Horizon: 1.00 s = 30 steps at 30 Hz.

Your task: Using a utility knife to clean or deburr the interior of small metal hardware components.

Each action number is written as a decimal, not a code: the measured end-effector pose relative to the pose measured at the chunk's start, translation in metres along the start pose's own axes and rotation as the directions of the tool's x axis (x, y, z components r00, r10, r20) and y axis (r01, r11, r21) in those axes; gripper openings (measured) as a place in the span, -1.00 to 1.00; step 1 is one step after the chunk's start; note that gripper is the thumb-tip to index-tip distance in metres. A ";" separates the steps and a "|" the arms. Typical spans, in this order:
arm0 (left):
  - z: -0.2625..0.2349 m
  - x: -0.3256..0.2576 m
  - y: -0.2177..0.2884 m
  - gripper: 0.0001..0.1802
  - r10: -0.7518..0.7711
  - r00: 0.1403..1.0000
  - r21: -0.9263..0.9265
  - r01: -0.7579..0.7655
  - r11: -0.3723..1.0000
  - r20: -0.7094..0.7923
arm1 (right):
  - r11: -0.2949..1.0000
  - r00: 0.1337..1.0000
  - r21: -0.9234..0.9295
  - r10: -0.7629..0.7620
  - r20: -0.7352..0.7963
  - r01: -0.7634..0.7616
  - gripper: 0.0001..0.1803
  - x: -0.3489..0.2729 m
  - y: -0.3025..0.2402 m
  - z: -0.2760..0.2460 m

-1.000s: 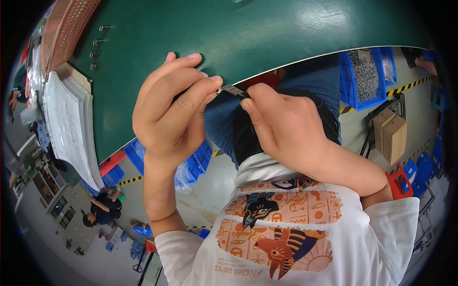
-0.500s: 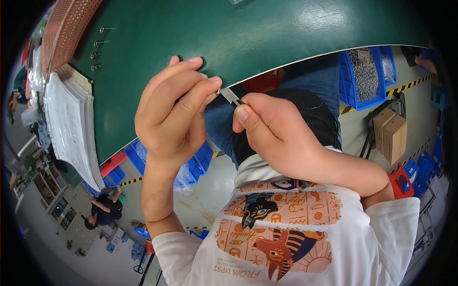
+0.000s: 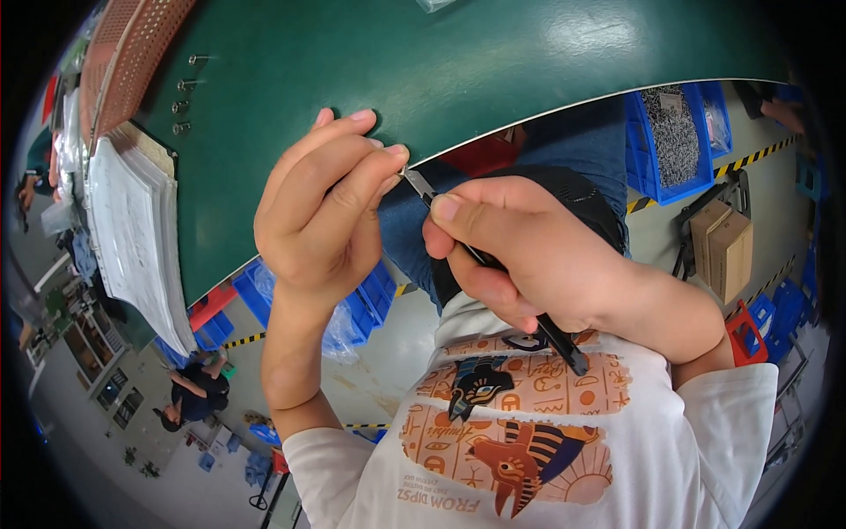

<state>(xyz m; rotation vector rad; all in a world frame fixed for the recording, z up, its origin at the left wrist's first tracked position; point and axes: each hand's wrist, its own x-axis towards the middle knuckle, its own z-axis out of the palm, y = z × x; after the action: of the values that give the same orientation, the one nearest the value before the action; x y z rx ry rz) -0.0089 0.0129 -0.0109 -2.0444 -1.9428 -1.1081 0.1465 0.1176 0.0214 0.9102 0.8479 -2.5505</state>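
Note:
My left hand (image 3: 319,216) is at the front edge of the green table, thumb and index finger pinched on a tiny metal piece (image 3: 404,169), mostly hidden by the fingertips. My right hand (image 3: 533,242) is wrapped round a black-handled utility knife (image 3: 562,346). Its silver blade points up and left, with the tip at or very near the tiny piece; I cannot tell whether they touch. The handle's rear end sticks out below my right hand, in front of the white shirt. Several small metal screws (image 3: 182,106) are set out in a column on the tabletop, left of my left hand.
The green table (image 3: 493,79) curves across the top. At its left lie a stack of papers (image 3: 132,234) and a pink perforated basket (image 3: 132,66). Blue bins (image 3: 648,163) stand below the edge, one full of small metal parts. Cardboard boxes (image 3: 723,251) are at the right; a person (image 3: 194,392) is far left.
My right hand has turned and shifted its grip, so the knife's black handle now shows below it. The blade is steeper. My left hand has barely moved.

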 end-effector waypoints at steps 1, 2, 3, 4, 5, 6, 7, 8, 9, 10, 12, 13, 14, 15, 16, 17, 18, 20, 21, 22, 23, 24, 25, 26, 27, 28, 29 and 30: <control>0.000 0.000 0.000 -0.78 0.002 1.000 0.000 -0.002 1.000 -0.001 | 0.996 0.999 0.086 0.023 0.049 -0.027 -0.67 -0.001 -0.001 -0.002; 0.001 -0.001 0.000 -0.78 0.001 1.000 0.001 -0.001 1.000 -0.004 | 0.996 0.999 0.085 0.021 0.049 -0.025 -0.67 -0.001 -0.003 -0.003; 0.001 -0.001 0.000 -0.78 0.000 1.000 0.002 0.001 1.000 -0.007 | 0.978 0.995 0.193 0.065 0.071 -0.077 -0.68 -0.002 -0.004 -0.004; 0.002 -0.001 0.000 -0.78 0.001 1.000 0.002 -0.001 1.000 -0.008 | 0.946 0.990 0.297 0.105 0.099 -0.130 -0.68 -0.002 -0.005 -0.005; 0.002 -0.001 0.000 -0.79 0.000 1.000 -0.004 0.000 1.000 -0.004 | 0.947 0.990 0.295 0.103 0.099 -0.128 -0.68 -0.004 -0.004 -0.007; 0.001 0.000 -0.001 -0.79 -0.001 1.000 -0.008 0.001 1.000 0.000 | 0.938 0.988 0.318 0.104 0.111 -0.135 -0.69 -0.005 -0.003 -0.009; 0.000 0.000 -0.001 -0.79 0.001 1.000 -0.004 -0.001 1.000 -0.002 | 0.930 0.987 0.340 0.104 0.124 -0.141 -0.70 -0.007 -0.002 -0.012; -0.001 -0.001 -0.001 -0.80 -0.011 1.000 -0.006 0.011 1.000 0.009 | 0.931 0.987 0.337 0.102 0.126 -0.139 -0.70 -0.010 -0.002 -0.016; -0.002 -0.001 0.000 -0.81 -0.025 1.000 -0.007 0.025 1.000 0.019 | 0.944 0.993 0.320 0.050 0.106 -0.081 -0.69 -0.014 -0.001 -0.023; -0.003 -0.001 0.001 -0.81 -0.024 1.000 0.000 0.024 1.000 0.016 | 0.953 0.996 0.301 -0.003 0.088 -0.023 -0.68 -0.016 -0.002 -0.026; -0.004 -0.001 0.003 -0.80 -0.076 0.996 -0.022 0.077 0.997 0.045 | 0.976 0.998 0.206 -0.067 -0.018 0.069 -0.67 -0.019 -0.001 -0.027; -0.008 0.001 0.004 -0.80 -0.070 0.997 -0.020 0.071 0.997 0.041 | 0.981 0.989 0.129 -0.137 -0.063 0.144 -0.66 -0.018 0.002 -0.030; -0.017 0.003 0.005 -0.80 -0.084 0.995 0.051 0.081 0.995 0.050 | 0.975 0.973 0.050 -0.209 -0.102 0.215 -0.66 -0.018 0.003 -0.033; -0.026 0.003 0.007 -0.79 -0.102 0.993 0.124 0.094 0.988 0.062 | 0.978 0.975 0.001 -0.206 -0.087 0.207 -0.67 -0.022 0.002 -0.033; -0.033 0.001 0.008 -0.77 -0.129 0.992 0.114 0.127 0.985 0.011 | 0.978 0.975 0.000 -0.208 -0.083 0.209 -0.67 -0.021 0.004 -0.033; -0.040 0.002 0.011 -0.79 -0.124 0.992 0.152 0.123 0.981 -0.004 | 0.940 0.937 -0.123 -0.331 -0.110 0.318 -0.68 -0.019 0.007 -0.033; -0.048 0.006 0.016 -0.81 -0.121 0.992 0.194 0.123 0.973 -0.023 | 0.876 0.885 -0.248 -0.452 -0.117 0.414 -0.69 -0.018 0.008 -0.033; -0.055 0.018 0.026 -0.83 -0.084 0.996 0.308 0.074 0.948 0.020 | 0.871 0.887 -0.263 -0.452 -0.095 0.415 -0.71 -0.021 0.007 -0.034; -0.057 0.020 0.031 -0.85 -0.055 0.996 0.411 0.021 0.911 0.070 | 0.867 0.890 -0.277 -0.450 -0.079 0.414 -0.73 -0.021 0.007 -0.033; -0.054 0.020 0.027 -0.89 0.014 0.993 0.366 -0.057 0.929 0.121 | 0.866 0.891 -0.278 -0.449 -0.065 0.416 -0.73 -0.021 0.008 -0.031; -0.042 0.016 0.020 -0.89 -0.033 0.973 0.359 -0.052 0.932 0.227 | 0.868 0.894 -0.278 -0.444 -0.063 0.412 -0.74 -0.020 0.009 -0.030; -0.032 0.014 0.015 -0.88 -0.074 0.941 0.346 -0.048 0.937 0.331 | 0.869 0.895 -0.279 -0.441 -0.067 0.408 -0.76 -0.019 0.011 -0.030; -0.043 0.018 0.011 -0.89 -0.029 0.937 0.350 -0.100 0.931 0.347 | 0.838 0.886 -0.352 -0.462 -0.049 0.417 -0.77 -0.019 0.013 -0.032; -0.052 0.021 0.011 -0.87 -0.020 0.950 0.384 -0.108 0.917 0.313 | 0.771 0.858 -0.452 -0.513 -0.023 0.448 -0.76 -0.018 0.016 -0.034; -0.055 0.020 0.014 -0.84 -0.052 0.985 0.314 -0.002 0.950 0.164 | 0.776 0.856 -0.448 -0.515 -0.044 0.444 -0.78 -0.018 0.017 -0.034; -0.057 0.019 0.018 -0.81 -0.096 0.995 0.223 0.091 0.970 0.013 | 0.781 0.853 -0.443 -0.518 -0.067 0.440 -0.81 -0.017 0.018 -0.033; -0.047 0.010 0.022 -0.79 -0.201 0.979 -0.062 0.198 0.978 -0.045 | 0.778 0.851 -0.446 -0.521 -0.064 0.443 -0.81 -0.014 0.022 -0.034; -0.037 0.006 0.041 -0.82 -0.396 0.918 -0.244 0.381 0.892 -0.015 | 0.695 0.790 -0.488 -0.613 -0.018 0.528 -0.85 -0.010 0.026 -0.032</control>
<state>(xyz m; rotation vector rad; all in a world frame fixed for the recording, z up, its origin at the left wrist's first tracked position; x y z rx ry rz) 0.0121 -0.0091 0.0357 -1.7257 -2.3545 -1.5354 0.1806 0.1177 -0.0031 0.8090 1.9751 -2.5448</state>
